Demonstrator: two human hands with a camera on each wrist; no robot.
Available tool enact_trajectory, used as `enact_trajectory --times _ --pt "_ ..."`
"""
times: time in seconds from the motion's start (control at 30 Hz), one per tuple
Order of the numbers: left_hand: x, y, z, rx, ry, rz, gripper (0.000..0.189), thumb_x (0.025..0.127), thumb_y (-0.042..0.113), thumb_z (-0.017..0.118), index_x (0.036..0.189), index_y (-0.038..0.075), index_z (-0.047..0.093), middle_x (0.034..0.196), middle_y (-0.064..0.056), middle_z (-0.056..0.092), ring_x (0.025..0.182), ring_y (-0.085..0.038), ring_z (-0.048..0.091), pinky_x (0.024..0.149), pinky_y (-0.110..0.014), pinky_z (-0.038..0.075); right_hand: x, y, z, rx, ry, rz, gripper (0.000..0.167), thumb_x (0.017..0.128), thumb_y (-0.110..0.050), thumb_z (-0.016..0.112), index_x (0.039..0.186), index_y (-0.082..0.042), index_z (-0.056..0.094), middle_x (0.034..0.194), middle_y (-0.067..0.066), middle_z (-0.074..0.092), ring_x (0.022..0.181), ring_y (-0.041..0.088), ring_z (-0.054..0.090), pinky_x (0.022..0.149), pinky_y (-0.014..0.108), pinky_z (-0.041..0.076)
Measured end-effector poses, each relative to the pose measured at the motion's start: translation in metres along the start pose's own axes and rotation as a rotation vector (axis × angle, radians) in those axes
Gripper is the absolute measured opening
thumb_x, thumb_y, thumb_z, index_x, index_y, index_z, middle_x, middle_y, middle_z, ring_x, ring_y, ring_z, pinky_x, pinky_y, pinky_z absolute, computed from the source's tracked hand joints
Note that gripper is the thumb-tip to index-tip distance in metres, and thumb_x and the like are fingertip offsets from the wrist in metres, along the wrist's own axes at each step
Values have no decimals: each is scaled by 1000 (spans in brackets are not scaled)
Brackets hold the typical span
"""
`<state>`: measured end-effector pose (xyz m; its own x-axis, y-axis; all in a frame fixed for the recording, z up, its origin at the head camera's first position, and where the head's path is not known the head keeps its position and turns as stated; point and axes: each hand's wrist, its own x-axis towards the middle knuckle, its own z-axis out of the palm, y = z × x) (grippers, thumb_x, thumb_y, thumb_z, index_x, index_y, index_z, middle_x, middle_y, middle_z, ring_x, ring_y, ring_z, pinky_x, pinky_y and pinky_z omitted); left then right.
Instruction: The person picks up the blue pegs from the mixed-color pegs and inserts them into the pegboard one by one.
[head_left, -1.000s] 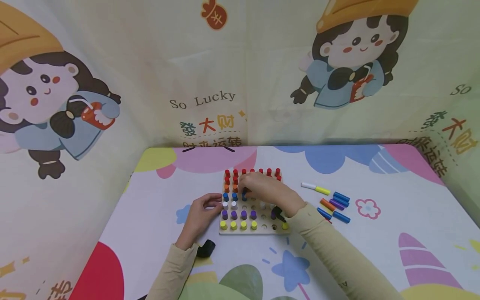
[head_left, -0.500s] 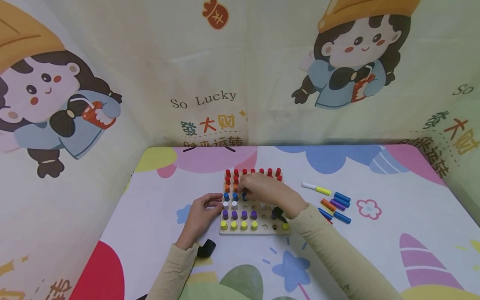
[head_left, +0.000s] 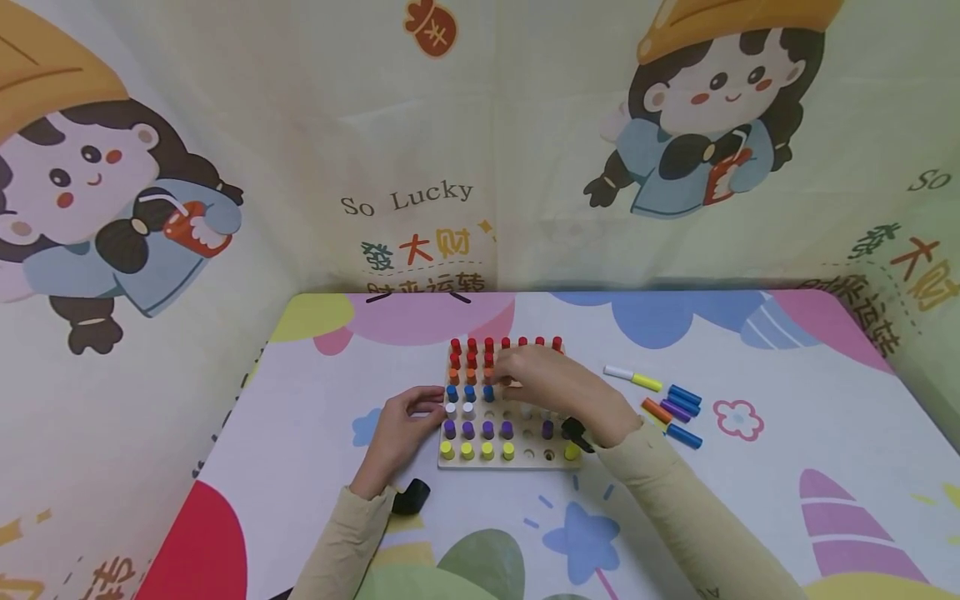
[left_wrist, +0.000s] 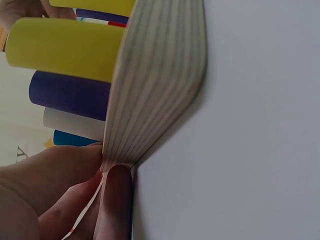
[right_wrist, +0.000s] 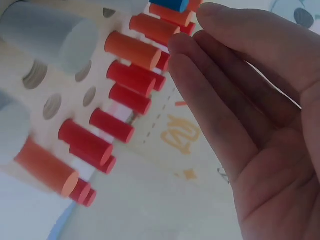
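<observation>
A wooden pegboard lies on the table, with rows of coloured pegs standing in its holes. At its left edge my left hand grips the board, thumb by the top face and a finger along the side in the left wrist view. Above the middle rows is my right hand, its fingers loosely extended and nothing between them. Just left of it a blue peg stands upright, third in its row. Orange pegs and red pegs stand near the fingertips. The hand hides part of the board.
Right of the board lie loose pegs: a white peg, a yellow peg, an orange peg, a purple peg and several blue pegs. A printed cloth wall rises behind the table.
My right hand has let go of the blue peg, which stays in the board, and has shifted right. My left hand has not moved.
</observation>
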<state>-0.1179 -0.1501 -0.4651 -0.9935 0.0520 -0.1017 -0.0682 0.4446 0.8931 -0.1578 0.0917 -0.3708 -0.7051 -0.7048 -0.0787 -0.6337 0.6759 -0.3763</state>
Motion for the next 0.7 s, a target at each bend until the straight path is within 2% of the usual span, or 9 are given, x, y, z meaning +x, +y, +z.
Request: enact_trajectory --times 0.13,0.33,0.5,0.7 --pt "0 0 0 -13 2 9 33 89 11 73 122 7 68 112 -6 72 100 -19 69 86 -32 57 -10 2 -2 -6 25 3 14 87 -14 76 101 -11 76 94 -1 72 87 13 65 82 30 57" --pt "0 -1 0 -10 2 -7 34 89 12 73 123 8 68 113 -5 72 100 -18 68 87 -33 57 -21 5 -4 4 26 21 20 87 -12 76 107 -9 76 104 4 72 95 17 67 84 32 57" --pt "0 -1 0 -4 -2 -11 34 90 13 73 123 9 68 116 -5 71 101 -18 67 89 -36 56 -30 9 -6 -27 41 29 18 87 -14 76 104 -9 76 100 2 71 90 17 68 80 31 58" --pt "1 0 0 -7 -2 -13 33 90 13 72 123 8 68 116 -5 70 101 -19 67 89 -36 56 -42 15 -6 -2 40 86 19 85 -15 78 104 -10 76 98 1 71 89 16 67 82 32 58"
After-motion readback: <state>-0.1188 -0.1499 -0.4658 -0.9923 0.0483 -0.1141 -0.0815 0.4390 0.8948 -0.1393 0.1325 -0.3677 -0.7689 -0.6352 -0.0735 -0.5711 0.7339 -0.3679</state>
